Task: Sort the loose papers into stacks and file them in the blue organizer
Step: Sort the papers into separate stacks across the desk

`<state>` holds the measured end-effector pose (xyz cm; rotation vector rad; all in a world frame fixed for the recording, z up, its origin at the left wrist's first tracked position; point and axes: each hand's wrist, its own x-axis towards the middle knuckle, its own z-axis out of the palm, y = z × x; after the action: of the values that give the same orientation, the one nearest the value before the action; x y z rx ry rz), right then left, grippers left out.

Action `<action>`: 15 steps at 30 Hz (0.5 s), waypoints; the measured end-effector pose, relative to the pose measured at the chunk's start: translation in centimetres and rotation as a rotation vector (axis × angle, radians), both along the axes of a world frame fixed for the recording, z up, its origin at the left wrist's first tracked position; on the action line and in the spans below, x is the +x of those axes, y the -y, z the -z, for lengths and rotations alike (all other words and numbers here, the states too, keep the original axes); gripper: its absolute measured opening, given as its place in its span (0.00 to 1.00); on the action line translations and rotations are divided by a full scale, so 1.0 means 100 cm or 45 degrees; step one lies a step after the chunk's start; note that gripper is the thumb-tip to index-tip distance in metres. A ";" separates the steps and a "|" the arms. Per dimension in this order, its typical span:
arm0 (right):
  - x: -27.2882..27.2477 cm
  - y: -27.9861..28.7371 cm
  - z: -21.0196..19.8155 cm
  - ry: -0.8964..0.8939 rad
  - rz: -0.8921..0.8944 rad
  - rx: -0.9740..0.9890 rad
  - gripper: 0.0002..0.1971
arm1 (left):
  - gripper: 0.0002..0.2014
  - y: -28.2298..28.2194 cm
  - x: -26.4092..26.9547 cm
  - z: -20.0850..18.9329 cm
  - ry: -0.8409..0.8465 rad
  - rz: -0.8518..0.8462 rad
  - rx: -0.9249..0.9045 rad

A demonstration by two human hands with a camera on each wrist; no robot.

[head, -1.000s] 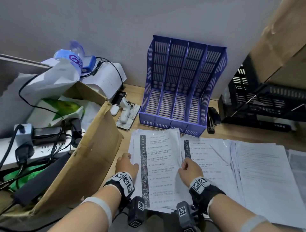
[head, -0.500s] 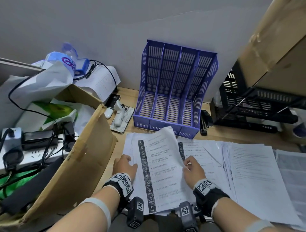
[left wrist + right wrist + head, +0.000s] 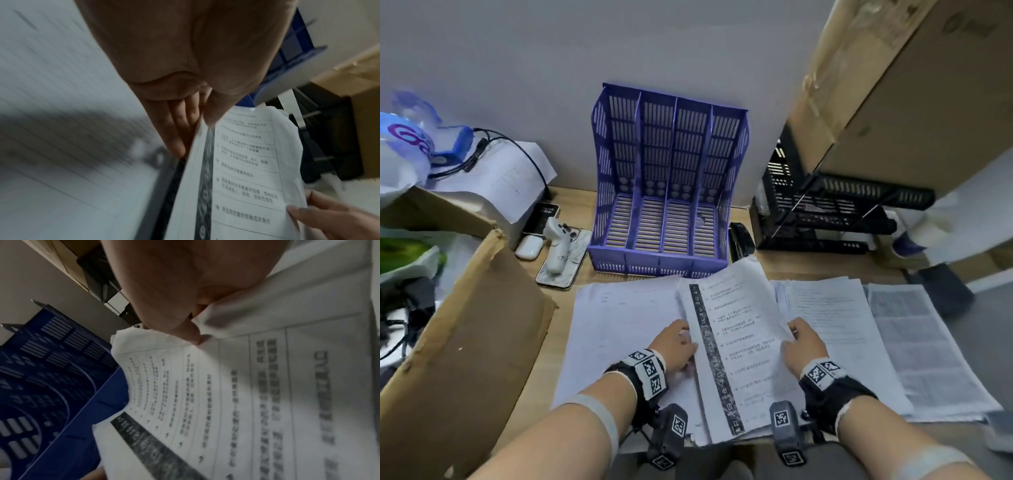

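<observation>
A sheaf of printed sheets with a dark patterned stripe (image 3: 736, 346) is lifted off the desk, its far end tilted up toward the blue organizer (image 3: 671, 192). My left hand (image 3: 676, 344) pinches its left edge, thumb on top and fingers under, as the left wrist view shows (image 3: 205, 123). My right hand (image 3: 803, 342) pinches the right edge (image 3: 195, 337). More loose papers (image 3: 626, 329) lie flat under and to the left, with other stacks (image 3: 835, 329) to the right. The organizer's four slots stand empty against the wall.
A cardboard flap (image 3: 469, 342) rises at the left. A phone with a white handheld device (image 3: 561, 253) lies left of the organizer, a black stapler (image 3: 739, 240) right of it. A black tray rack (image 3: 832, 212) and a big cardboard box (image 3: 914, 89) stand at the right.
Both hands have lifted the striped sheaf off the pile and carried it rightward, its far end rising toward the organizer. The sheets underneath at the left are now uncovered.
</observation>
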<state>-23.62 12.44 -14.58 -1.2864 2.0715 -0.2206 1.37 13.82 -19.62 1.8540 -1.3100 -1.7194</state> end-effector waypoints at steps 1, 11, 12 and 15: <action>-0.008 0.001 -0.003 -0.045 0.046 0.009 0.10 | 0.21 0.001 -0.008 0.000 -0.019 -0.002 -0.007; -0.002 -0.003 0.018 -0.071 0.079 0.117 0.19 | 0.17 -0.014 0.011 -0.009 0.328 -0.009 -0.200; 0.004 -0.002 0.020 -0.182 0.067 0.083 0.21 | 0.16 -0.016 0.019 -0.008 0.334 -0.124 -0.218; 0.029 0.001 0.020 -0.175 0.006 -0.054 0.16 | 0.17 -0.022 0.052 -0.002 0.567 -0.329 -0.170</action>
<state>-20.76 12.30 -16.54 -1.3555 2.1964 -0.1837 6.58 16.03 -19.37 2.2896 -1.2242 -1.1023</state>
